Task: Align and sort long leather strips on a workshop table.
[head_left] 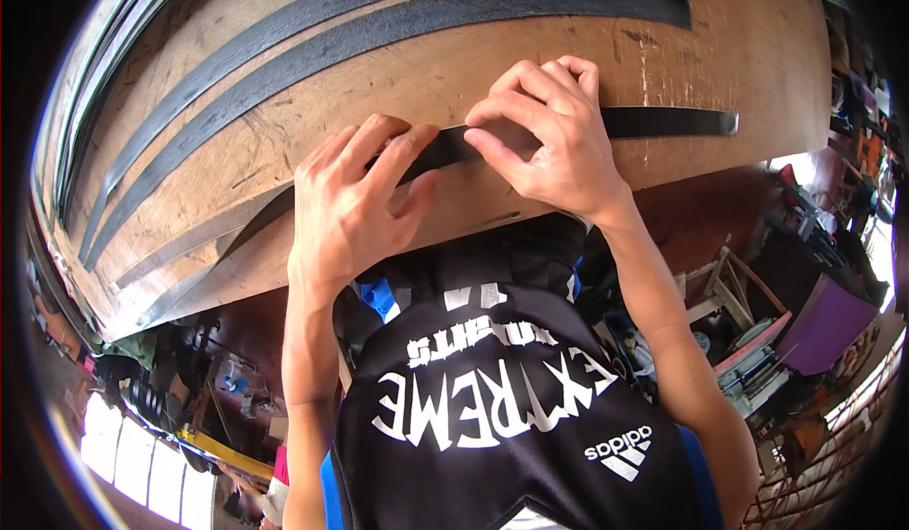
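Black, narrow strip (450,149), flexible in appearance, lies along the near side of a wooden table (757,66), passing beneath both hands. Its right end sits flat on the board, squared off, with a pale edge; its left run bends and turns partly on its side beyond the wrist, toward the near-left corner.

Left hand (358,181): over the strip, back of the hand up, fingers curled, thumb and forefinger standing apart with the strip visible between them. Whether the other fingers grip it cannot be determined; they are hidden.

Right hand (549,127): just beside the left, over the strip. Thumb and forefinger form a loop, tips close together with a narrow gap, at the strip's far edge. A firm hold cannot be confirmed.

Beyond the hands, two wider dark bands (417,14) lie side by side, curved by the lens, well apart from the strip. A bundle of long strips (95,75) lies along the table's left side.

Tabletop surface: scratched and marked. Below the near edge: black jersey (511,341) with white lettering and blue trim. Floor at right: purple panel (830,314), wooden frame (734,279).
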Motion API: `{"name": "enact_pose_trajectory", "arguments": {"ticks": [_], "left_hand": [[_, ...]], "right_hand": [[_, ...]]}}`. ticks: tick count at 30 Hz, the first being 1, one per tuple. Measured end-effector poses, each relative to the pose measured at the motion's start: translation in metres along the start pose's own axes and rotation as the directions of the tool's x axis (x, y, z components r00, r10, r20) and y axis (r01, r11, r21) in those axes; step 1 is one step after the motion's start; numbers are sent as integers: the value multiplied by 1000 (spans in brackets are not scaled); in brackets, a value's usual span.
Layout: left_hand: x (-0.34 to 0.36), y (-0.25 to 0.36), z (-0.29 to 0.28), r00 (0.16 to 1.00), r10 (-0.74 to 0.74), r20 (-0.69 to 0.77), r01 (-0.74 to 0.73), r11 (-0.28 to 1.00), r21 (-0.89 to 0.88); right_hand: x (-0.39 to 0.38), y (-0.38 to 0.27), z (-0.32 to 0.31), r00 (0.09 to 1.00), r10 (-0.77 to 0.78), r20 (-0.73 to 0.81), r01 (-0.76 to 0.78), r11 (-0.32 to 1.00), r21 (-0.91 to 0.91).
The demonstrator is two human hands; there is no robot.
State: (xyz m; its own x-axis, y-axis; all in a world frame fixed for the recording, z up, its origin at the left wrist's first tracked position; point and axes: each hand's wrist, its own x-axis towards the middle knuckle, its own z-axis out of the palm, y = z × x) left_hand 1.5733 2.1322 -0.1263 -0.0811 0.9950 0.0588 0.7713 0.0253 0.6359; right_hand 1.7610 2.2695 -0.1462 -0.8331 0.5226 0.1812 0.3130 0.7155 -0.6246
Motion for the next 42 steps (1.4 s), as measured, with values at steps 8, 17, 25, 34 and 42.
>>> {"name": "enact_pose_trajectory", "arguments": {"ticks": [8,17,25,34,42], "left_hand": [[-13,1,4,999,31,-36,-30,999,38],[-28,-7,12,987,119,-106,-106,987,118],[-47,-18,10,982,159,-106,-148,983,105],[-44,-32,12,942,297,-157,-269,947,177],[-34,-30,24,969,236,-78,-219,959,181]], "right_hand": [[-8,-10,6,1000,1,-29,-2,999,-51],[-58,-34,39,997,-27,68,48,947,-317],[-100,7,6,990,49,-133,-114,835,-538],[-110,45,-15,972,56,-226,-166,848,-503],[-110,39,-8,960,176,-219,-262,843,-470]]}}
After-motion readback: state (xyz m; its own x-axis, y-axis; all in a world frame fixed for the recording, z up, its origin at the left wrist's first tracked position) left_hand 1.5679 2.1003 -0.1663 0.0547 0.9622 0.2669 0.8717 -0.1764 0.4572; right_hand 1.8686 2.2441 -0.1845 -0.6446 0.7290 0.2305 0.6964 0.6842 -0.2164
